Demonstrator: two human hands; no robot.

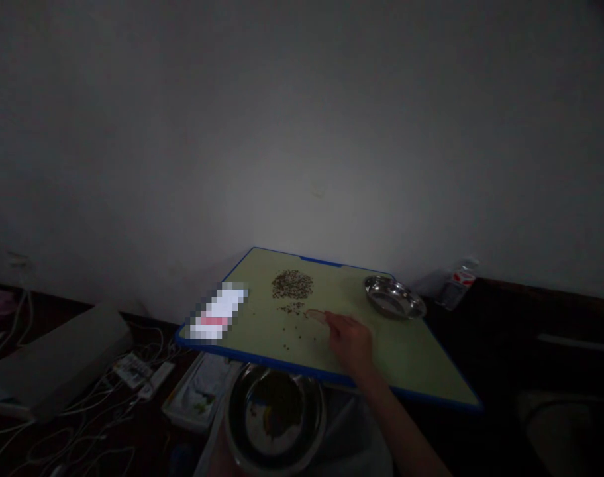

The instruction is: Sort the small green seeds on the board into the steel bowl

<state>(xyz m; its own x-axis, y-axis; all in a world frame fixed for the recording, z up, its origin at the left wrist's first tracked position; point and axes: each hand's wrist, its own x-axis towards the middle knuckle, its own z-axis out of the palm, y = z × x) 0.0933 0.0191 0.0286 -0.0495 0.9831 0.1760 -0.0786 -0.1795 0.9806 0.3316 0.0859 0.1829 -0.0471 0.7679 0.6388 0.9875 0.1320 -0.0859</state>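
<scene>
My right hand [349, 341] is over the pale green board with its fingers closed on a thin, flat, translucent piece [316, 316], perhaps a scraper; its exact kind is unclear. The tip of the piece is beside a few scattered small brown seeds or beans [293, 308]. Farther back on the board lies a denser patch of the same brown grains [292, 285]. Below the near edge is a steel bowl [232, 424] with dark contents too dim to name. A dim skin-toned patch borders that bowl, but I cannot make out a hand there.
The blue-edged board [406, 361] stands against a grey wall. A shallow steel dish [394, 298] sits at its right, a lit, blurred phone [217, 315] at its left. A plastic bottle [458, 285] is beyond the right edge. Cables and a power strip [155, 381] clutter the lower left.
</scene>
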